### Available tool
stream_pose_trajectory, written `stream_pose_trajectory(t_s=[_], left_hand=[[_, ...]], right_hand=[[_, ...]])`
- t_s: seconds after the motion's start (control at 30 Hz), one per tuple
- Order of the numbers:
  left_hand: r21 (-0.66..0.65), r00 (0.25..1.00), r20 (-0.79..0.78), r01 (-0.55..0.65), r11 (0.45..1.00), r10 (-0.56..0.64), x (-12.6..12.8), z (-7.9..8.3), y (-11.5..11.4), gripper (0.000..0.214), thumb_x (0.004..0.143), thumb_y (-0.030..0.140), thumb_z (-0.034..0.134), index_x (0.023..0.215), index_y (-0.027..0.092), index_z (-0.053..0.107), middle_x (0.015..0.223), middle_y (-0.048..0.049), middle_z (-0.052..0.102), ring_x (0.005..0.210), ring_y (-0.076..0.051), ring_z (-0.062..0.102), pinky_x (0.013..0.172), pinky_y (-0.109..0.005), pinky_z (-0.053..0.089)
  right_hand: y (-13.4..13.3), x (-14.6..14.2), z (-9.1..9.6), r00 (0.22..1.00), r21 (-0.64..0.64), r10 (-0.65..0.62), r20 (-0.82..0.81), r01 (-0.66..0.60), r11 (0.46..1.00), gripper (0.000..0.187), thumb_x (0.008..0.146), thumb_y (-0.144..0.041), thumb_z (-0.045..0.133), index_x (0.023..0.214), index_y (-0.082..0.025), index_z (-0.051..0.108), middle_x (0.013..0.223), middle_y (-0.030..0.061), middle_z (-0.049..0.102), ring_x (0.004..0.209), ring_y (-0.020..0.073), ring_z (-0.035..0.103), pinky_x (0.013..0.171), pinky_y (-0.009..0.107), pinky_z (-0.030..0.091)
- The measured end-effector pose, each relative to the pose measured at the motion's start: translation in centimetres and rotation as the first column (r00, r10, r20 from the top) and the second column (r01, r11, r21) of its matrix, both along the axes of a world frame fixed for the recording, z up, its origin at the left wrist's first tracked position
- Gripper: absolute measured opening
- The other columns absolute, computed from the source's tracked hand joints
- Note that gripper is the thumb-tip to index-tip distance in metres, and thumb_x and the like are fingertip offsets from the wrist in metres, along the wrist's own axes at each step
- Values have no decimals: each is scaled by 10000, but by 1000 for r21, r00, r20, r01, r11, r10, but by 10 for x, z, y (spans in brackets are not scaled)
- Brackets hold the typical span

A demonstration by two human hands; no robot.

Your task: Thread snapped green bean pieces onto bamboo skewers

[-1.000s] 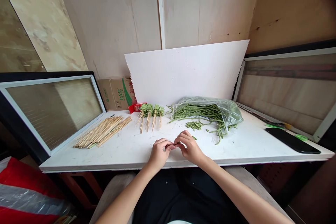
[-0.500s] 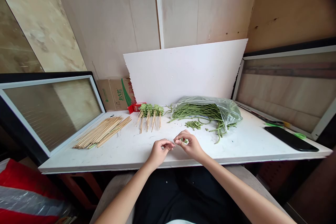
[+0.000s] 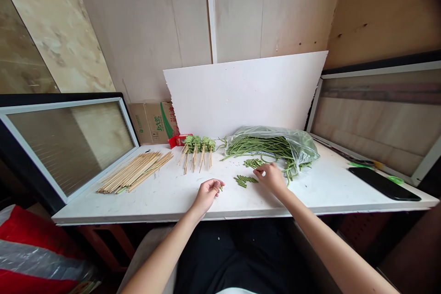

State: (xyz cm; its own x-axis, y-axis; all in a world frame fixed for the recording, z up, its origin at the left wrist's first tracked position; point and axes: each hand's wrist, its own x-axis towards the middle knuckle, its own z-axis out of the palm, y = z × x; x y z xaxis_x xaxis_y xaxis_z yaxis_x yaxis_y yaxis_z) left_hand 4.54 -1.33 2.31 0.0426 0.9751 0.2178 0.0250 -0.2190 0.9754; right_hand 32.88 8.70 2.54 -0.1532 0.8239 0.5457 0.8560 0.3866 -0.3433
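My left hand (image 3: pixel 207 196) is closed above the table's front part, a short green bean piece (image 3: pixel 221 188) poking out between thumb and fingers. To the right, my right hand (image 3: pixel 273 179) is pinched shut beside a row of cut bean pieces (image 3: pixel 244 179); what its fingertips hold, if anything, is too small to make out. Behind that row lies a small heap of bean pieces (image 3: pixel 253 163), partly covered by the hand. Long green beans (image 3: pixel 263 147) fill a clear plastic bag (image 3: pixel 305 144) further back.
Bamboo skewers (image 3: pixel 132 172) lie in a pile on the white table (image 3: pixel 155 204). Skewered bean bundles (image 3: pixel 198 144) stand in front of a red packet (image 3: pixel 175 140) and a cardboard box (image 3: pixel 146 124). A black phone (image 3: pixel 384 183) rests at the right. Framed panels flank both sides.
My right hand has moved away from my left, rightward and back toward the bean pieces. The row of pieces beneath it now shows. My left hand has barely moved.
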Motion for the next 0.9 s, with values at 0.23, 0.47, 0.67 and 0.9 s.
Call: stream_pose_trajectory(t_s=[0.23, 0.47, 0.67, 0.9], left_hand=[[5, 999, 10, -39, 999, 39, 1, -8, 5, 603, 773, 673, 762, 947, 96, 752, 847, -120, 746, 671, -145, 634, 676, -283, 519], [75, 997, -9, -76, 994, 77, 3, -6, 1, 456, 804, 547, 803, 953, 116, 779, 882, -132, 785, 761, -201, 720, 772, -331, 578], [108, 998, -30, -43, 993, 47, 7, 0, -3, 414, 837, 520, 778, 959, 125, 801, 873, -120, 786, 806, -223, 722, 778, -334, 578], [277, 862, -467, -68, 958, 196, -36, 16, 5, 299, 908, 447, 686, 916, 173, 806, 881, -105, 790, 812, -223, 717, 749, -312, 530]], right_hand=[[0, 4, -5, 1000, 23, -6, 13, 6, 1000, 291, 909, -391, 665, 702, -205, 748, 728, 120, 706, 873, 303, 622, 699, 352, 462], [-52, -46, 36, 835, 20, 541, -101, -542, 840, 310, 984, -487, 613, 1049, -234, 778, 946, 91, 756, 974, 274, 628, 851, 396, 507], [-79, -75, 32, 736, 60, 668, -109, -666, 744, 197, 995, -385, 630, 992, -255, 777, 855, 67, 749, 867, 239, 608, 782, 365, 509], [-65, -65, 26, 779, 66, 620, -94, -617, 784, 230, 1003, -386, 598, 970, -235, 768, 852, 85, 740, 862, 260, 622, 791, 408, 519]])
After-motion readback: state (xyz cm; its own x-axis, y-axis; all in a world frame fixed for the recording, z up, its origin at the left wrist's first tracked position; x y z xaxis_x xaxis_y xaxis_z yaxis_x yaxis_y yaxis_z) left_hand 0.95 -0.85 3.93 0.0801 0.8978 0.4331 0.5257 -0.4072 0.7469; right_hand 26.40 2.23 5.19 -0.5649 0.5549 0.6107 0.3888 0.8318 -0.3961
